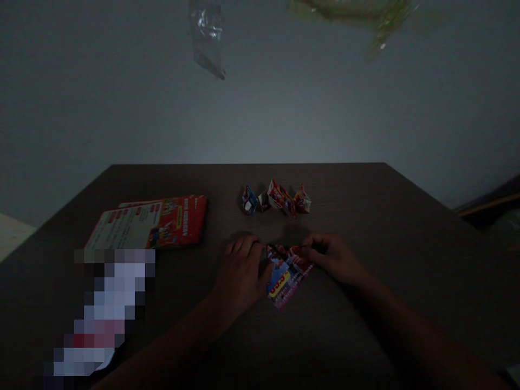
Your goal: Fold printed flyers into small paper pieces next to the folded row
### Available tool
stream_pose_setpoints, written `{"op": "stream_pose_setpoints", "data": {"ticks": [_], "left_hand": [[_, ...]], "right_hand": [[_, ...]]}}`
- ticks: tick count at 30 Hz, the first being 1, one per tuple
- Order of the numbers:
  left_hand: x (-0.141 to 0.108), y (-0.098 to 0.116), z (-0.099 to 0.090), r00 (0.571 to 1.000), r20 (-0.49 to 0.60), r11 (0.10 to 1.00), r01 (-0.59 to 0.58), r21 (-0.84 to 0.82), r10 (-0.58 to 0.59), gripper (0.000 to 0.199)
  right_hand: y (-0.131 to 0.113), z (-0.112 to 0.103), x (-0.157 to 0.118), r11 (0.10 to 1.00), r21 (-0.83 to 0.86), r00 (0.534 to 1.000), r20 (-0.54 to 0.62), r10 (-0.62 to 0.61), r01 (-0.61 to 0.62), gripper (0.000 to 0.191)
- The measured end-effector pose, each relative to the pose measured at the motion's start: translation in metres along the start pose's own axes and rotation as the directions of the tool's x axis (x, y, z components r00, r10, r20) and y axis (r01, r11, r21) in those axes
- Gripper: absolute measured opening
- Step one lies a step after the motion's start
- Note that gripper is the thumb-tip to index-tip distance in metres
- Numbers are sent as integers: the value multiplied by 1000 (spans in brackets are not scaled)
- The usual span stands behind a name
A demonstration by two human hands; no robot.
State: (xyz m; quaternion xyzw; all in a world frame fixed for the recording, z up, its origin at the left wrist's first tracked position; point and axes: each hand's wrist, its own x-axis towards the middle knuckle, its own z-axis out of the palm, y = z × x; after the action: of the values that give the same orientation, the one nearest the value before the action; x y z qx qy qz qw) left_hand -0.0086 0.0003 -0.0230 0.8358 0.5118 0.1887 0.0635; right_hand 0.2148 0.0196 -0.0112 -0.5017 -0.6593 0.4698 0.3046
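Note:
A colourful printed paper [284, 273] lies on the table between my hands, pink along its lower edge, with one corner pointing towards me. My left hand [244, 271] rests on the tabletop at the paper's left side. Its fingers are stretched out, and the thumb touches the paper's left edge. At the upper right corner, my right hand [331, 257] pinches the paper between thumb and curled fingers. Beyond the paper, several small folded paper pieces [280, 197] in red, white and blue stand in a loose row.
Red and white printed booklets or sheets [179, 222] lie stacked at the left of the brown table [345, 189]. A pixelated pale object [109, 314] is nearer, beside my left forearm. Clear plastic [209, 40] and yellowish tape-like material [357, 11] show against the wall.

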Motion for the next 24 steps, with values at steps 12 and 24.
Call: {"op": "stream_pose_setpoints", "data": {"ticks": [12,24], "left_hand": [[1,1,-1,1000,11,1000,2,22,-2,22],[1,-1,-1,997,19,997,-79,-14,80,28]], "right_hand": [[-5,7,-4,947,322,993,118,-22,-18,17],[8,1,-1,951,25,948,94,303,-307,28]]}}
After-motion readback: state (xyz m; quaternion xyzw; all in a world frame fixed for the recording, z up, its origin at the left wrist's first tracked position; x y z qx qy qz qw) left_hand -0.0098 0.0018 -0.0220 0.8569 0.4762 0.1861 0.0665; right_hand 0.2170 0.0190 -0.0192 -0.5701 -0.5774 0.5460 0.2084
